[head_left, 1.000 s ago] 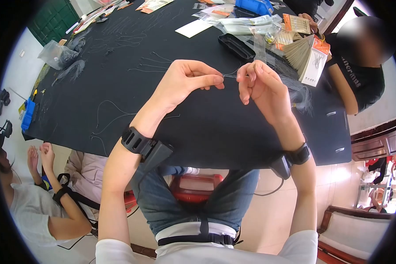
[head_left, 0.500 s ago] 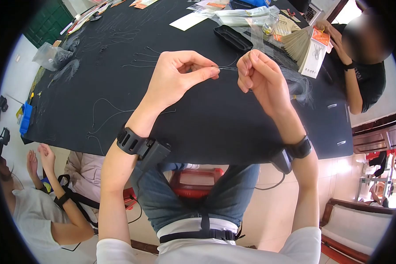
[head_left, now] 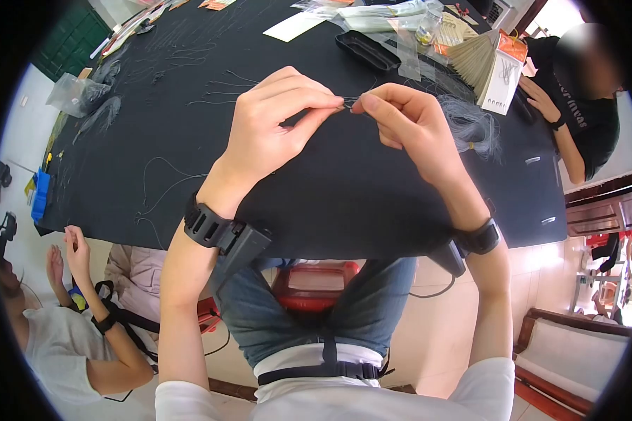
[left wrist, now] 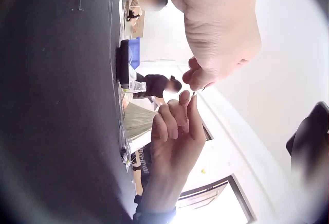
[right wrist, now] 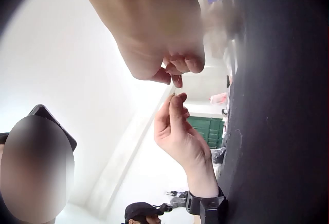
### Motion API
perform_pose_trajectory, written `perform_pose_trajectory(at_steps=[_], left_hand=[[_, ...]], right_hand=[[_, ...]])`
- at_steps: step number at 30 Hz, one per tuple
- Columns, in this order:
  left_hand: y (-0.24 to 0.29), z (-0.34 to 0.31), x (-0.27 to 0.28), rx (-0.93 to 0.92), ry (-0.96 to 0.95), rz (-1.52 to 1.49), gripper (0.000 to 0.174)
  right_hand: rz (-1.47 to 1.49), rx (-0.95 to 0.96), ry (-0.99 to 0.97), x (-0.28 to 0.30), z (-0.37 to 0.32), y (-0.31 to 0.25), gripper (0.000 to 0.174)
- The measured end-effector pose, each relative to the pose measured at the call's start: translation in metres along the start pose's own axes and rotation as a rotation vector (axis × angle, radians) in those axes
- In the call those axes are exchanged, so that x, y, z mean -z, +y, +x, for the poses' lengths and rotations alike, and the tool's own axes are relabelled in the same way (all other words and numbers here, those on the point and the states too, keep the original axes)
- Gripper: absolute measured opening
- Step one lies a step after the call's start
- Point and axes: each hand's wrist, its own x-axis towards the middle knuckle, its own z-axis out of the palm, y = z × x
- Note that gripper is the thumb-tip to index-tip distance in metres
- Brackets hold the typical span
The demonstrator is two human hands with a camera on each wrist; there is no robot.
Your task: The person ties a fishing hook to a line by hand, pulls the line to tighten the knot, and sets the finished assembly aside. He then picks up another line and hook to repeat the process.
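In the head view the left hand (head_left: pixel 277 123) pinches a thin line (head_left: pixel 349 102) between thumb and fingertips, above the black table. Close to its right, the right hand (head_left: pixel 418 126) pinches the same line with thumb and index finger, its other fingers curled. A small dark piece shows at the left fingertips, too small to identify. The right wrist view shows the left hand (right wrist: pixel 182 131) pinching a tiny thing just below the right hand (right wrist: pixel 159 39). In the left wrist view, the right hand's (left wrist: pixel 177 141) fingertips almost meet the left's.
Thin lines with dark ends (head_left: pixel 225 93) lie left of the hands on the black table (head_left: pixel 330 189). At the right are a black tray (head_left: pixel 367 50), a fan of cards (head_left: pixel 474 63) and a bundle of clear line (head_left: pixel 470 128). Another person (head_left: pixel 576 105) sits at the right edge.
The hands have come closer together, and the right hand has turned so its back faces up more. The left hand has shifted slightly leftward and up with its fingers extended further over the thumb.
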Motion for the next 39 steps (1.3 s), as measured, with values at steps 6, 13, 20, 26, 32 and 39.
perform_pose_trajectory(at_steps=[6, 13, 20, 26, 32, 39], left_hand=[[0.003, 0.002, 0.002, -0.064, 0.001, 0.034, 0.018], [0.005, 0.000, -0.002, 0.292, -0.042, -0.204, 0.013], [0.000, -0.005, -0.002, 0.430, -0.026, -0.480, 0.008], [0.002, -0.006, -0.002, 0.415, -0.046, -0.446, 0.006], [0.000, -0.005, -0.003, 0.376, -0.053, -0.401, 0.003], [0.000, -0.005, -0.004, 0.350, -0.062, -0.368, 0.002]], right_hand=[[-0.012, 0.031, 0.010, -0.008, -0.002, -0.002, 0.016], [-0.158, 0.225, 0.127, -0.009, 0.000, 0.007, 0.011], [-0.385, 0.331, 0.172, -0.009, -0.003, 0.001, 0.007], [-0.399, 0.335, 0.162, -0.009, -0.004, 0.002, 0.008], [-0.112, 0.144, 0.054, -0.008, -0.004, 0.002, 0.018], [0.022, -0.031, -0.025, -0.003, -0.004, -0.002, 0.026]])
